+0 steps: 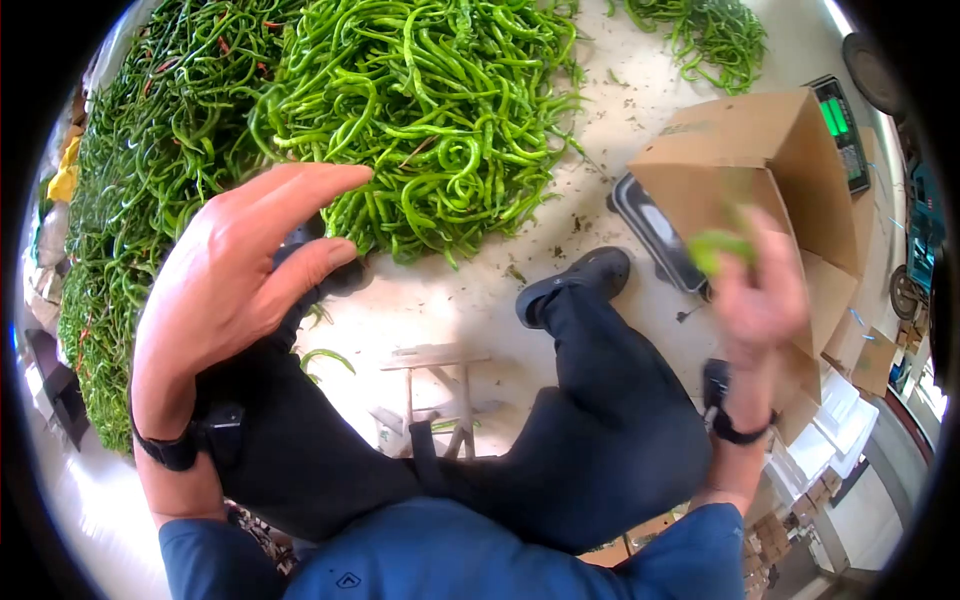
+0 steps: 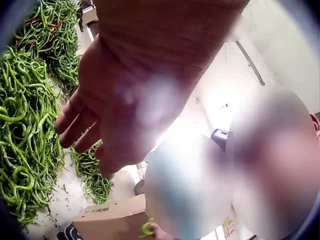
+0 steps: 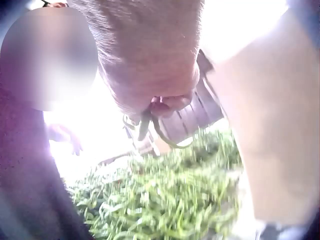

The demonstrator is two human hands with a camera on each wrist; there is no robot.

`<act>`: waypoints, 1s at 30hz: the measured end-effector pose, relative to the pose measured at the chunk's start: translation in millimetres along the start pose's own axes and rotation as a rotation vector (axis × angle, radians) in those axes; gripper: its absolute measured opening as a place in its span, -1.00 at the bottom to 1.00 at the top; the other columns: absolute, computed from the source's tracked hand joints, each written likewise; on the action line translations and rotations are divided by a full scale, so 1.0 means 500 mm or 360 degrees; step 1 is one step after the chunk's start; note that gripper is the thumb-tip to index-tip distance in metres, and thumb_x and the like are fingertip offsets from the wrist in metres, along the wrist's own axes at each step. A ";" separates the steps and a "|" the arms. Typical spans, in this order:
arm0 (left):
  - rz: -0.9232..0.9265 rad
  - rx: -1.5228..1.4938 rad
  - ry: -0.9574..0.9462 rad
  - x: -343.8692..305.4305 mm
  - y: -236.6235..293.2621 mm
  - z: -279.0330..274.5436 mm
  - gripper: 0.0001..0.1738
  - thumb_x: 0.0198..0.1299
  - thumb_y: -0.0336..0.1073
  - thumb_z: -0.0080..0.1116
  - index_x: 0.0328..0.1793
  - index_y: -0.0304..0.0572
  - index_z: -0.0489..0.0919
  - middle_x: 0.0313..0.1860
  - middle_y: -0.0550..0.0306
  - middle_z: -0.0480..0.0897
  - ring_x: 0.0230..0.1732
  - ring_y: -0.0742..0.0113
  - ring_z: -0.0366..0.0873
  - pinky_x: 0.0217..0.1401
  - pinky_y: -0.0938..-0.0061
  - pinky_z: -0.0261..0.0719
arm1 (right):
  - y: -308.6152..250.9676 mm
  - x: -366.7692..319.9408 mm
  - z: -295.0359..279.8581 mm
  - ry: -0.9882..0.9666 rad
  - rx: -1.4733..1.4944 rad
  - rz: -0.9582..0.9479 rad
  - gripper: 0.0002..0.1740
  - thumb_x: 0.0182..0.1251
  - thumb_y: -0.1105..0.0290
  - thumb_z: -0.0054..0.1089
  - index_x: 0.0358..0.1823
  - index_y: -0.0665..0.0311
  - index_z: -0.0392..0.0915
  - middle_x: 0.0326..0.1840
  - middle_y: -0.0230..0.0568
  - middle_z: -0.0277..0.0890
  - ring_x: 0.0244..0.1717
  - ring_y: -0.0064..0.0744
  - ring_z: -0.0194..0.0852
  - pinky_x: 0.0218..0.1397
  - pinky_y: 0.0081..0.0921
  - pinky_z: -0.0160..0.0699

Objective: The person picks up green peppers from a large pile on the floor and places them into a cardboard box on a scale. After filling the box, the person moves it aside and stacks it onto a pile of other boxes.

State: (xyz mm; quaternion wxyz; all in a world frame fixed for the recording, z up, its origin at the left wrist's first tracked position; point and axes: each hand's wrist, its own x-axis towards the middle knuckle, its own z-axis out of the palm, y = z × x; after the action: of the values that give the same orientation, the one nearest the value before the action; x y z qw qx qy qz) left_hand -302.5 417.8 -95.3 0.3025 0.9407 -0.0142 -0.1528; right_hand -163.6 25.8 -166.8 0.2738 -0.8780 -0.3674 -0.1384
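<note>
My right hand [image 1: 762, 295] grips a few long green chili peppers [image 1: 714, 248], blurred in the head view, beside an open cardboard box [image 1: 700, 140]. In the right wrist view, the peppers [image 3: 145, 125] poke out from under curled fingers. My left hand [image 1: 225, 270] hangs in the air with nothing in it, thumb and fingers apart and loosely bent. From above it overlaps the near edge of a big heap of bright green chili peppers [image 1: 430, 110]. The left wrist view has the palm side of this hand [image 2: 120, 110] in shadow.
A darker pepper heap with some red ones [image 1: 180, 120] lies on the left, and a small pile [image 1: 715, 40] at the back. The box sits on a scale [image 1: 655, 230] with a lit green display [image 1: 838, 118]. A wooden stool [image 1: 435, 380] stands between my legs.
</note>
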 end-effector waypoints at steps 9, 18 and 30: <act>0.0096 0.0101 0.0050 -0.033 0.015 0.015 -0.49 0.30 -0.34 0.26 0.38 -0.25 0.55 0.16 -0.19 0.67 0.15 -0.15 0.65 0.22 0.18 0.59 | 0.224 0.091 -0.301 -0.0439 -0.1160 0.0377 -0.60 0.47 0.33 0.24 0.27 0.29 0.62 0.13 -0.16 0.67 0.01 -0.49 0.67 0.08 -0.50 0.63; 0.0107 -0.0024 0.0135 -0.042 -0.002 0.015 -0.47 0.29 -0.34 0.27 0.40 -0.21 0.55 0.12 -0.14 0.69 0.08 -0.04 0.67 0.19 0.21 0.60 | 0.076 -0.095 0.216 -0.1234 0.0453 0.0169 -0.69 0.42 0.33 0.12 0.08 0.27 0.67 -0.06 0.05 0.72 -0.08 0.02 0.72 0.03 -0.19 0.69; -0.0305 0.0150 0.0009 0.004 -0.003 0.028 -0.43 0.07 -0.33 0.34 0.25 -0.39 0.60 0.17 -0.27 0.66 0.14 -0.24 0.65 0.25 0.16 0.58 | 0.086 -0.261 0.671 -0.1095 0.0046 -0.0388 -0.79 0.18 0.47 0.15 -0.15 0.29 0.59 -0.41 -0.17 0.60 -0.43 -0.17 0.69 -0.40 -0.27 0.64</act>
State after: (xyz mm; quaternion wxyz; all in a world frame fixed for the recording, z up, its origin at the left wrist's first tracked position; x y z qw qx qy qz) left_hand -304.9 410.9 -107.8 0.2421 0.9513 0.0694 -0.1775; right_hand -208.9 121.9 -513.2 0.1281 -0.8191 -0.5417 0.1386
